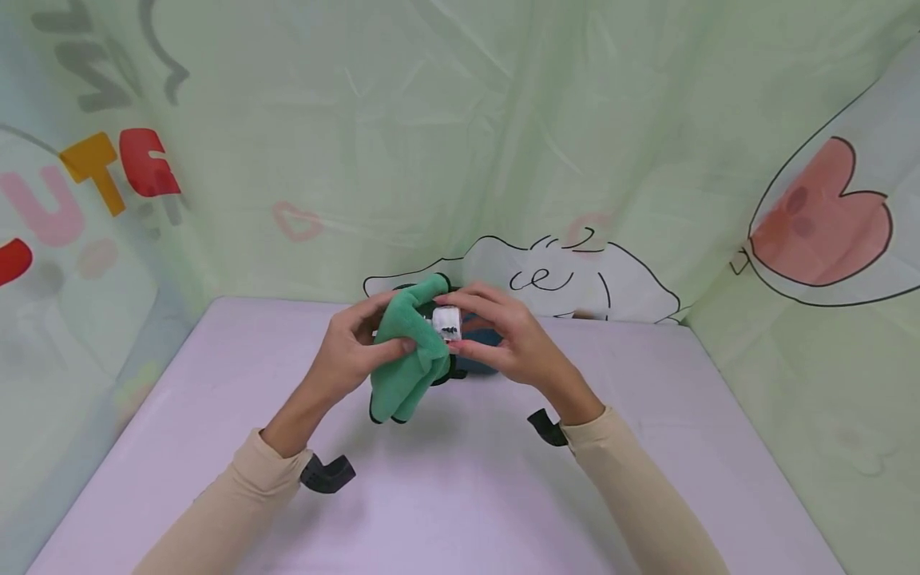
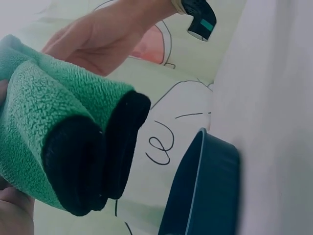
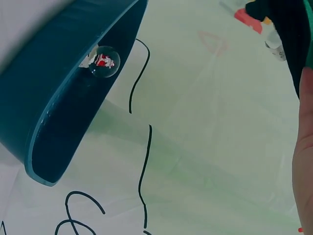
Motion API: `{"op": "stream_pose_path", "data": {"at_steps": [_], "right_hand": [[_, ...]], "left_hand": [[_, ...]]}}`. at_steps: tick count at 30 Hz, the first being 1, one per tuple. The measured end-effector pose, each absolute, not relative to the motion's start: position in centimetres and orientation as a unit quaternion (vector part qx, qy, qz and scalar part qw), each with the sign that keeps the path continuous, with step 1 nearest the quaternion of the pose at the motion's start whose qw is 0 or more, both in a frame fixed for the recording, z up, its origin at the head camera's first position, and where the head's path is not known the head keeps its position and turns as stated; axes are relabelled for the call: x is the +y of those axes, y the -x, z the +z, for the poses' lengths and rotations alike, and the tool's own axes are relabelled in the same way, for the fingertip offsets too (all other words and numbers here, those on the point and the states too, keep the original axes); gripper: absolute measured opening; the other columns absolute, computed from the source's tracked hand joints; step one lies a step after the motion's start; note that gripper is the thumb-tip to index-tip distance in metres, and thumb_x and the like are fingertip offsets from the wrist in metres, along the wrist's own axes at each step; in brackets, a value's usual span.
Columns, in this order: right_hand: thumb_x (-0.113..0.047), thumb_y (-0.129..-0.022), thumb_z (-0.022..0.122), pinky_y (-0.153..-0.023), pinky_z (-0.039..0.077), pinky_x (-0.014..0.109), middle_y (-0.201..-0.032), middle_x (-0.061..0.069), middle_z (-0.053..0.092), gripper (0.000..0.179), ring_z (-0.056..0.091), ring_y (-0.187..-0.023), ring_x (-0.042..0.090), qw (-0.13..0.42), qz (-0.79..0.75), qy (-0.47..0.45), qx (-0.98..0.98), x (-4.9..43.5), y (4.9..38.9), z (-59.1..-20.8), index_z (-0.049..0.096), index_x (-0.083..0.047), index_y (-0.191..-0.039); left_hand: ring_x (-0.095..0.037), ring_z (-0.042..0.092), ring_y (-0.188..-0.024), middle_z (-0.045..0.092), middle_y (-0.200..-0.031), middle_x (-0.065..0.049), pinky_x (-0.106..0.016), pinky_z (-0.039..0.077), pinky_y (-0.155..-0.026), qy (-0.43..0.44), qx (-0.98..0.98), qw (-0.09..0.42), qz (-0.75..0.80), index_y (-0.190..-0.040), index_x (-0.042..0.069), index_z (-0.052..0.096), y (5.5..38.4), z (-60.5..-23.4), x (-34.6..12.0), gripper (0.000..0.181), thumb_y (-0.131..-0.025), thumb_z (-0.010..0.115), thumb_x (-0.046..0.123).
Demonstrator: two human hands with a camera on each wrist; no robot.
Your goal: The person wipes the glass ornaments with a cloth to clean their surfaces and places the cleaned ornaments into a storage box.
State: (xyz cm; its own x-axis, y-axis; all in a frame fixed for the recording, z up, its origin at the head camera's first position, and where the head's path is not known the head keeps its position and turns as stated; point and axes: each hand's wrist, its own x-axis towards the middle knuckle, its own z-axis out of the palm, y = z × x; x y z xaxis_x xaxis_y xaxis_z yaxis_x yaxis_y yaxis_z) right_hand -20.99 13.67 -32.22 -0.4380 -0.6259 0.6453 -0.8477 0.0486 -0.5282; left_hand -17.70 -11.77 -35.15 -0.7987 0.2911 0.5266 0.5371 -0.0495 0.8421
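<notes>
My left hand [image 1: 352, 347] grips a green fleecy cloth [image 1: 402, 351] with black edging, thumb on its near face. The cloth hangs folded above the table, its folds large in the left wrist view. Against its right side, my right hand [image 1: 503, 327] pinches a small white object [image 1: 447, 323] with dark marks between thumb and fingers. The kind of that object is unclear, as the cloth and fingers hide part of it. Behind the right hand stands a dark blue bin [image 1: 477, 355]. Inside it, the right wrist view shows a small snow globe [image 3: 104, 61] with a red and white figure.
A pale lilac cloth covers the table [image 1: 431, 495]. Pale green curtains [image 1: 431, 144] with printed letters and hearts enclose the back and sides. Black curved mounts [image 1: 327, 473] stick out from both wrists.
</notes>
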Motion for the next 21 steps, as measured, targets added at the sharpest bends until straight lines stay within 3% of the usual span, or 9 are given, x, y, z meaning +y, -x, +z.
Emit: {"op": "stream_pose_path", "data": {"at_steps": [8, 13, 21], "right_hand": [[-0.001, -0.082, 0.083, -0.094, 0.056, 0.032, -0.126, 0.01, 0.063, 0.049, 0.061, -0.116, 0.023, 0.166, 0.434, -0.54, -0.702, 13.64, 21.36, -32.34, 0.067, -0.003, -0.128], [0.007, -0.079, 0.082, -0.094, 0.054, 0.028, -0.125, 0.016, 0.063, 0.046, 0.06, -0.12, 0.026, 0.209, 0.414, -0.551, -0.694, 13.63, 21.58, -32.53, 0.07, -0.003, -0.123], [0.015, -0.081, 0.075, -0.091, 0.053, 0.026, -0.126, 0.013, 0.064, 0.041, 0.06, -0.119, 0.026, 0.22, 0.414, -0.542, -0.697, 13.55, 21.44, -32.56, 0.072, -0.007, -0.116]], "left_hand": [[-0.022, 0.063, -0.113, 0.065, -0.126, -0.008, -0.03, 0.055, -0.096, 0.278, -0.677, 0.07, -0.678, -0.14, 0.002, 0.057, 17.69, -34.86, -12.02, 0.054, -0.089, 0.075, 0.002], [-0.022, 0.063, -0.114, 0.066, -0.127, -0.008, -0.029, 0.054, -0.097, 0.27, -0.668, 0.059, -0.691, -0.141, 0.003, 0.057, 17.58, -34.64, -12.06, 0.055, -0.089, 0.076, 0.003], [-0.02, 0.063, -0.115, 0.065, -0.13, -0.007, -0.029, 0.054, -0.097, 0.283, -0.663, 0.059, -0.691, -0.142, 0.001, 0.055, 17.73, -34.8, -11.94, 0.055, -0.09, 0.074, 0.002]]}}
